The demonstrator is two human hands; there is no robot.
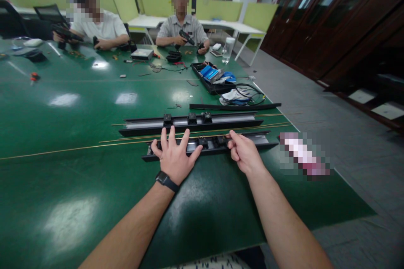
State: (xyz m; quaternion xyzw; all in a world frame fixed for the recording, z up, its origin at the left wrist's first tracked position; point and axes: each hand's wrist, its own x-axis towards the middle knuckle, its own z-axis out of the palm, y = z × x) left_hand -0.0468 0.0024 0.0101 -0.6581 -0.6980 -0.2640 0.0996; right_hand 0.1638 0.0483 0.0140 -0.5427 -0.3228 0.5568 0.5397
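Observation:
My left hand (pixel 174 153), fingers spread, lies across the near black rail (pixel 261 139) and wears a dark watch (pixel 166 180). The long thin brass rod (pixel 63 150) passes by its fingertips and runs far out to the left. At the rod's right end my right hand (pixel 244 151) is closed in a pinch above the same rail. Small black blocks (pixel 202 143) sit in the rail's channel between my hands. Just beyond is a second black rail (pixel 148 126), with black blocks (pixel 192 118) in its channel. My left hand hides part of the near rail.
Behind the rails lies a black strip (pixel 233 106). A black tray (pixel 202 76) holds blue packs, with gloves (pixel 238 96) and cables beside it. Two people sit across the green table (pixel 94 176), holding dark tools. A blurred pink item (pixel 303 153) lies near the right edge.

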